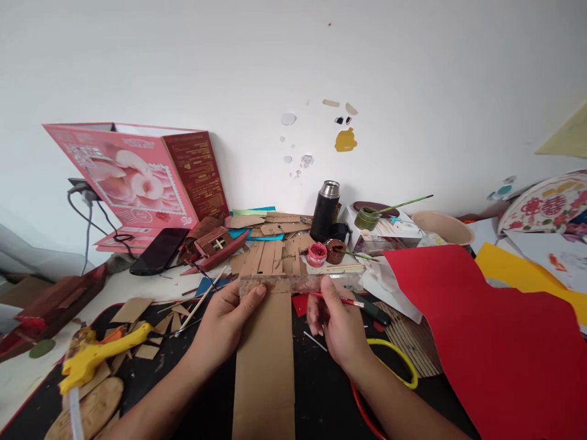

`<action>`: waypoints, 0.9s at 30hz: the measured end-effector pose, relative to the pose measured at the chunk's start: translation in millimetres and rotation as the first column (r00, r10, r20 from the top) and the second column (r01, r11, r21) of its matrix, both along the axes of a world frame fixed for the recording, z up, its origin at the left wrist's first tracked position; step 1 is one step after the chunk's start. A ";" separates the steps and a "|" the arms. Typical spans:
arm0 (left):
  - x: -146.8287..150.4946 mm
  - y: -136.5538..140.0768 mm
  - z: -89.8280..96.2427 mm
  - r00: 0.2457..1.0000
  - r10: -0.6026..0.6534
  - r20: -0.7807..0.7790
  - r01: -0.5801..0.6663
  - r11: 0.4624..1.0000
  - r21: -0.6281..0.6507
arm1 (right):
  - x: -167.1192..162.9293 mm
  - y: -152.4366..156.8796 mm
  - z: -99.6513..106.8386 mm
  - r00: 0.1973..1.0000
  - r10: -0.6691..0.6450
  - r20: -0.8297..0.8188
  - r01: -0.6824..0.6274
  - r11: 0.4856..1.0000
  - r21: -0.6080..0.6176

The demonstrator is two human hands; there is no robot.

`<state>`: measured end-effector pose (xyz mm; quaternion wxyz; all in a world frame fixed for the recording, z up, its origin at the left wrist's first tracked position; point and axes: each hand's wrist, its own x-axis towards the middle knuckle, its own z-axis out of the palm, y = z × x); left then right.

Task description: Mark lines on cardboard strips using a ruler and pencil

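The person's left hand [224,319] has its fingers pinching a clear, flat plastic ruler [301,283] across a long brown cardboard strip [265,366], over the black-covered surface [317,391]. The right hand's [340,327] fingers grasp a slim red pencil [351,302]. Apparent step: measuring; marking would call for a steady ruler edge.

A plain white wall [229,73] rises behind the white tabletop [30,388], marked by pale grey patches [288,118] and a mustard-yellow sticker [346,140], with a pale yellow sheet [566,137] at the right edge, dark cables [87,226] hanging at the left, and soft, diffuse light over everything
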<state>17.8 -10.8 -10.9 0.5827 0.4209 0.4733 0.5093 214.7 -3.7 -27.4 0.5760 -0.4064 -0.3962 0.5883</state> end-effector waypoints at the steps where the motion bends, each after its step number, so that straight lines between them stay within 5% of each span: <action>1: -2.9 1.3 1.0 1.000 -0.001 0.000 0.001 1.000 -0.012 | 0.4 0.6 -0.7 1.000 -0.019 -0.010 0.019 1.000 -0.001; 7: -14.6 9.2 5.5 1.000 0.023 -0.001 -0.023 0.998 -0.056 | 0.0 3.5 -5.0 0.994 -0.101 0.035 0.102 0.994 -0.038; 13: -20.0 15.8 2.0 0.977 0.207 0.043 -0.204 0.976 -0.071 | 2.3 4.7 1.8 0.988 -0.154 0.006 0.154 0.987 -0.054; 19: -25.6 28.0 -1.2 0.854 0.505 0.126 -0.504 0.863 -0.041 | 7.3 9.2 8.0 0.972 -0.218 -0.088 0.214 0.975 -0.060; 27: -33.8 33.8 -3.7 0.752 0.648 0.122 -0.619 0.757 -0.208 | 6.5 6.8 3.5 0.985 -0.165 -0.045 0.162 0.985 -0.059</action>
